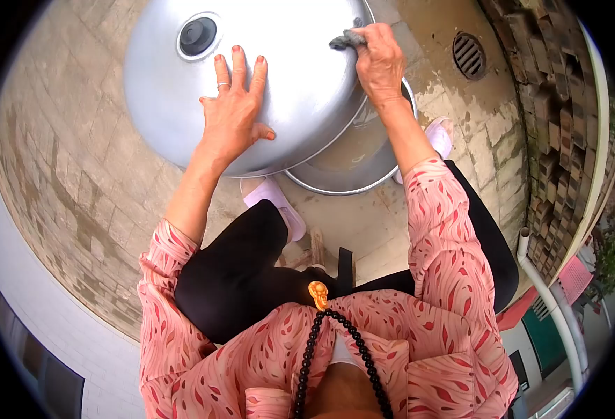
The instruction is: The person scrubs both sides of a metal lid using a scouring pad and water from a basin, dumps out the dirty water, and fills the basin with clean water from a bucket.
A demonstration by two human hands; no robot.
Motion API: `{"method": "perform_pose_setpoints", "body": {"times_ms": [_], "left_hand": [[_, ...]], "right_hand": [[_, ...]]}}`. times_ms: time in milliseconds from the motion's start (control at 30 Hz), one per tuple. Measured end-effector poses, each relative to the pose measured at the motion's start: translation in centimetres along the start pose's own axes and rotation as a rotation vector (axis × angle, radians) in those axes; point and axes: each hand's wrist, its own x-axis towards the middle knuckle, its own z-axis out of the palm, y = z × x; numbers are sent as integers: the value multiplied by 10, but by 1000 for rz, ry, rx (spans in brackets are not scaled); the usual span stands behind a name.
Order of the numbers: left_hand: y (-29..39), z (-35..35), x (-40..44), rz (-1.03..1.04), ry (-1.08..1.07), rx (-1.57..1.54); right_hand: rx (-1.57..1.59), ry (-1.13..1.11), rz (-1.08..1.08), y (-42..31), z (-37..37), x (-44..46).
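A large silver metal pot lid (300,56) with a black knob (197,36) fills the upper middle of the head view, its domed side facing me. My left hand (236,112) rests on it with fingers spread, just below the knob. At the lid's right side, my right hand (382,63) is closed around a dark grey wad that looks like steel wool (346,40), against the lid's surface near its edge. Under the lid's lower right edge shows a round metal basin (346,190) with murky water in it; the lid hides the rest.
Paved ground (63,126) surrounds me, with wet patches. A round drain grate (469,56) lies at upper right, beside stacked bricks (552,133). My feet in pale slippers (279,202) are close to the basin. A white pipe (548,293) runs at lower right.
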Motion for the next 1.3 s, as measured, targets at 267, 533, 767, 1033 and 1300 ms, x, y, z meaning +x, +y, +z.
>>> {"method": "perform_pose_setpoints", "body": {"times_ms": [267,533,767,1033,1300], "left_hand": [[-1,0,3,-2,23,-19],[-4,-1,2,5,33,-34],[-4,-1,1,12,31,-33],[-3,-1,0,-18,18,-28],[-3,-3,5,-24,13,-63]], "right_hand": [[76,-29,-97,-37,-4,-41],[69,-66,-93,-49,-7,-50],[-17,66,40,0,9,5],[-3,-142,-269,-39,0,-16],[-3,-172,-225,-74,24,-17]]}}
